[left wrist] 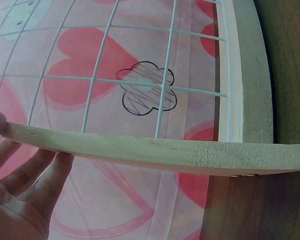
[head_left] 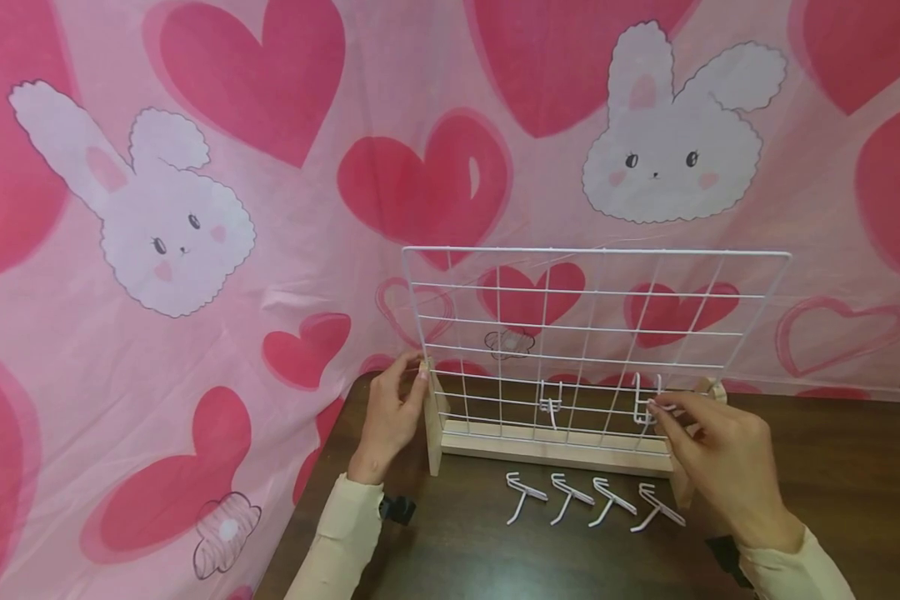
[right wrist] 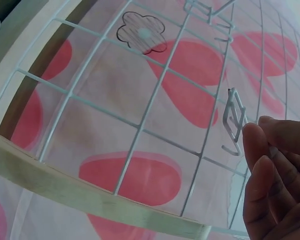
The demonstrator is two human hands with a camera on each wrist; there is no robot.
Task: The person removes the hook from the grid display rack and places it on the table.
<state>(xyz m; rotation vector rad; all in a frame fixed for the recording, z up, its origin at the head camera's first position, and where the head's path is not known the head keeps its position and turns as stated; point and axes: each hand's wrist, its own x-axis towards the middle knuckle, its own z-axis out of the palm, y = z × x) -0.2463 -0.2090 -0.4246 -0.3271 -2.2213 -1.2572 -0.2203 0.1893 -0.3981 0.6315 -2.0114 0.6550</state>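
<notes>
A white wire grid (head_left: 525, 321) leans back in a pale wooden stand (head_left: 555, 451) on the table. My left hand (head_left: 392, 414) holds the top of the stand's left side piece (left wrist: 110, 147), thumb on one face and fingers on the other. With thumb and fingertips, my right hand (head_left: 727, 458) pinches a white wire hook (right wrist: 233, 117) by its prong, against the grid's lower right part. Another white hook (head_left: 550, 397) hangs on the grid, left of that one. The fingers of my right hand partly cover the prong in the head view.
Several loose white hooks, among them a leftmost hook (head_left: 523, 495) and a rightmost hook (head_left: 657, 507), lie in a row before the stand. Behind the dark wooden table (head_left: 465, 554) hangs a pink cloth (head_left: 292, 250) printed with hearts and rabbits.
</notes>
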